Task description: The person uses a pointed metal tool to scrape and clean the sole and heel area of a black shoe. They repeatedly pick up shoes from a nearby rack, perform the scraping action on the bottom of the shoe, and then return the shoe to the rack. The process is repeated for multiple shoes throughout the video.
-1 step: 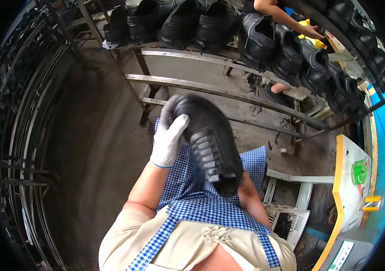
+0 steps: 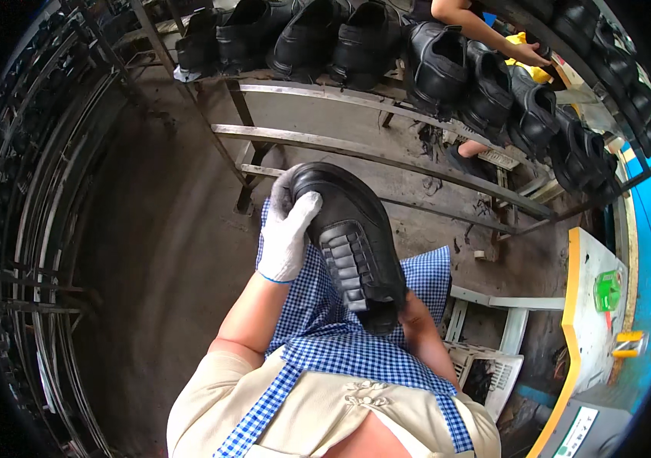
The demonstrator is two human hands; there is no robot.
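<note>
A black leather shoe (image 2: 356, 237) is held up in front of my blue-checked apron (image 2: 306, 305), with its toe pointing away to the upper left and its heel toward me. My left hand (image 2: 289, 229), in a white knitted glove, grips the toe end, thumb on the upper and fingers around the outer side. At the heel my right hand (image 2: 414, 309), which looks bare, holds the shoe from the right. Most of its fingers are hidden behind the heel. Ridged segments run down the middle of the upper.
Ahead stands a metal rack (image 2: 325, 141) with a row of black shoes (image 2: 371, 42) on top. More racks (image 2: 43, 252) line the left. At right are a yellow-edged white table (image 2: 581, 305) and a green container (image 2: 608, 290). Beyond the rack another person's arm (image 2: 486, 34) reaches over.
The shoe has shifted very slightly in my hands, its heel end a little to the left. My left hand has moved slightly right. Both hands keep their hold.
</note>
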